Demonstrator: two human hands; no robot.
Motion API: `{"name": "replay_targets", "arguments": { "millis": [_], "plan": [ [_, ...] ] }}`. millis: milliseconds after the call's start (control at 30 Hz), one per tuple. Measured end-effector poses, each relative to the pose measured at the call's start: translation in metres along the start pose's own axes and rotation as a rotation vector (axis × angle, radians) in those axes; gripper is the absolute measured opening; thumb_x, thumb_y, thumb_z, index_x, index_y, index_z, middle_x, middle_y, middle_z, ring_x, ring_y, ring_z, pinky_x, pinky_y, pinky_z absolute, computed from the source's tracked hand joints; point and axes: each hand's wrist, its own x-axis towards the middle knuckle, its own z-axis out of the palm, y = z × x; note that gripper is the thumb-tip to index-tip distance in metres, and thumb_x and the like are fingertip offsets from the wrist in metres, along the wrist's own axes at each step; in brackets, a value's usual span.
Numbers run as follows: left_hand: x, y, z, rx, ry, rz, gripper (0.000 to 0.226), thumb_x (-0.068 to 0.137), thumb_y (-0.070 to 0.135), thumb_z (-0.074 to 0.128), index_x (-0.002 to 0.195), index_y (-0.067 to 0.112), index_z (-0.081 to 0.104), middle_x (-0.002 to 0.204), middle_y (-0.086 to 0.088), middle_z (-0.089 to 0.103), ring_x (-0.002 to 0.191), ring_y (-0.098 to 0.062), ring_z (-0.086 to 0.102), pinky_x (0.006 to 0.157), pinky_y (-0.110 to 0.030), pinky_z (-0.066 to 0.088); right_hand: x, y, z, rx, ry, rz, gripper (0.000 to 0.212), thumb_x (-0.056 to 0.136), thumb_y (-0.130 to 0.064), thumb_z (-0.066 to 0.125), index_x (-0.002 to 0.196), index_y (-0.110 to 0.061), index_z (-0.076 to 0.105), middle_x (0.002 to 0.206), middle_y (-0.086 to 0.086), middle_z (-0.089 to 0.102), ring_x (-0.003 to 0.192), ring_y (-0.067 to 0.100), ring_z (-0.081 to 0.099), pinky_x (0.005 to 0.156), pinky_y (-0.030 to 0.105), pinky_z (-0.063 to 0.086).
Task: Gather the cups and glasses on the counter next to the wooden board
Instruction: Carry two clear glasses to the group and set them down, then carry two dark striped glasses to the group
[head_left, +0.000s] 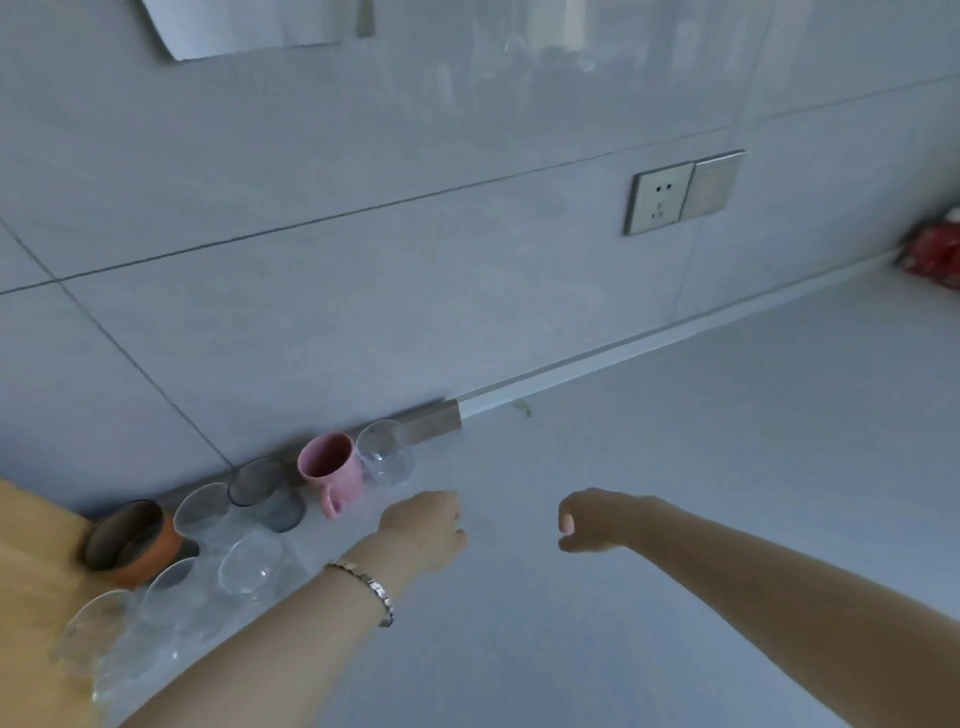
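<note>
Fingers of left hand (423, 527) and right hand (592, 522) loosely curled, empty. Glasses (249, 569), pink mug (332, 470), orange cup (132, 543) cluster left of fingers beside wooden board (31, 540). Surface (675, 493) rightward bare; gathering looks done.

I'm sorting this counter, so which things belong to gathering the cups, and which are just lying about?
Job:
pink mug
orange cup
grey glass
clear glasses
wooden board

Lying about:
wall socket
red packet
hanging paper
</note>
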Motion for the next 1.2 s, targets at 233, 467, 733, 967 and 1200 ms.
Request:
{"name": "replay_targets", "arguments": {
  "millis": [233,467,733,967,1200],
  "plan": [
    [0.022,0.258,0.011,0.09,-0.03,0.243,0.037,0.092,0.032,0.047,0.126,0.016,0.05,0.136,-0.004,0.052,0.125,-0.024,0.05,0.102,-0.03,0.039,-0.119,0.221,0.0,0.104,0.094,0.235,0.044,0.096,-0.033,0.048,0.135,-0.013,0.046,0.143,0.006,0.045,0.131,0.024,0.044,0.104,0.035,0.038],
    [0.012,0.497,0.052,0.175,-0.008,0.431,0.023,0.09,0.029,0.046,0.108,0.02,0.057,0.126,-0.003,0.06,0.118,-0.024,0.056,0.097,-0.029,0.043,-0.242,0.443,0.041,0.233,0.179,0.449,0.041,0.098,-0.029,0.044,0.13,-0.004,0.051,0.136,0.014,0.051,0.122,0.031,0.052,0.098,0.036,0.044],
    [0.027,0.68,0.084,0.208,0.005,0.566,0.029,0.09,0.028,0.045,0.115,0.019,0.056,0.126,-0.001,0.061,0.116,-0.023,0.057,0.094,-0.028,0.044,-0.329,0.616,0.097,0.446,0.253,0.742,0.035,0.093,-0.025,0.047,0.121,-0.006,0.057,0.127,0.012,0.057,0.113,0.03,0.057,0.087,0.032,0.048],
    [0.087,0.776,0.107,0.281,-0.076,0.604,0.03,0.091,0.029,0.047,0.117,0.02,0.057,0.127,0.0,0.061,0.117,-0.022,0.057,0.096,-0.028,0.044,-0.33,0.713,0.113,0.6,0.42,0.933,0.042,0.092,-0.033,0.05,0.128,-0.012,0.049,0.13,0.007,0.052,0.118,0.025,0.053,0.093,0.031,0.045],
    [0.174,0.847,0.107,0.283,-0.165,0.602,0.032,0.09,0.03,0.047,0.118,0.019,0.058,0.127,-0.001,0.06,0.117,-0.022,0.056,0.097,-0.026,0.044,-0.266,0.795,0.082,0.708,0.602,1.041,0.088,0.076,-0.054,0.066,0.14,-0.01,0.027,0.142,0.011,0.034,0.131,0.031,0.035,0.103,0.037,0.037]
  ]
}}
